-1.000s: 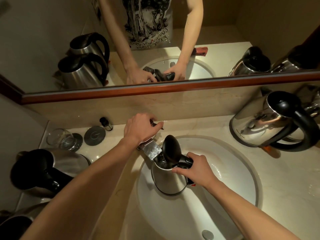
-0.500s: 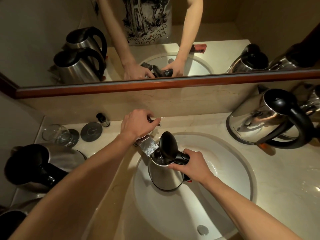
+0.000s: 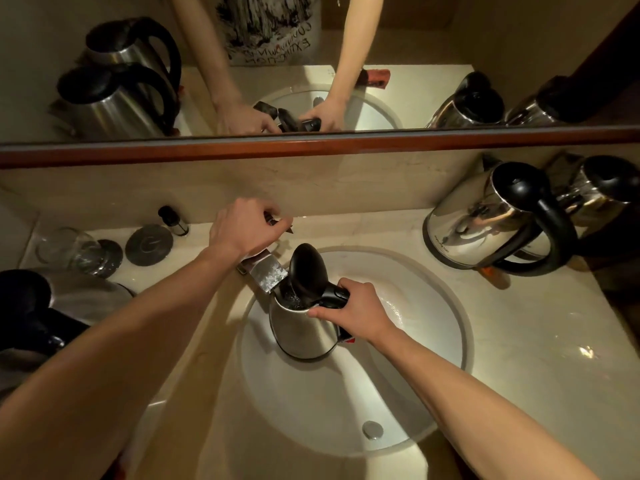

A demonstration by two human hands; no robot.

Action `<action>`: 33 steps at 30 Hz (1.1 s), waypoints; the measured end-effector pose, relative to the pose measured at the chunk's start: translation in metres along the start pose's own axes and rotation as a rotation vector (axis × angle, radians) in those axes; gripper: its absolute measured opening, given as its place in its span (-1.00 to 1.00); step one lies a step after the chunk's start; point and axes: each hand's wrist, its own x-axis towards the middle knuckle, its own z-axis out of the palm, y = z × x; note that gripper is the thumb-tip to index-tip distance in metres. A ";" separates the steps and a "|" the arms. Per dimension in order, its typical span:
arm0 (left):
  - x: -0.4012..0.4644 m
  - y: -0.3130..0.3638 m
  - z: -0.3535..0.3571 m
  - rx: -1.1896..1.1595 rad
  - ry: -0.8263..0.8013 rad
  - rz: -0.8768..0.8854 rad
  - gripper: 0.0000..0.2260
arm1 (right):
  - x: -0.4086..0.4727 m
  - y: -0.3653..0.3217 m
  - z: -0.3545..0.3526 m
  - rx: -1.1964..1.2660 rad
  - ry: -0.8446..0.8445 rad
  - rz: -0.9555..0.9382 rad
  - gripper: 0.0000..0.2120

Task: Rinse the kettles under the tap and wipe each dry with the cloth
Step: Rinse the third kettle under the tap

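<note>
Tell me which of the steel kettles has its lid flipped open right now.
The stainless steel kettle in the white basin, gripped by the right hand under the tap spout. Its black lid stands up; the counter kettles' lids are shut.

The kettle [image 3: 304, 327], gripped at its handle by the right hand [image 3: 353, 313], now sits slightly lower in the sink [image 3: 433, 341] relative to the tap [image 3: 266, 275] than 1.0 s ago. Left hand [image 3: 246, 226] grip on the tap lever shows no clear change.
</note>
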 end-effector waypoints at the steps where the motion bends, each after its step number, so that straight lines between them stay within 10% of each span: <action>1: 0.000 0.000 0.000 -0.006 0.003 0.006 -0.68 | 0.000 0.000 0.000 -0.003 -0.002 0.001 -0.37; 33: 0.002 0.000 0.001 0.033 0.008 -0.010 -0.60 | 0.000 -0.002 -0.002 0.008 -0.008 -0.003 -0.44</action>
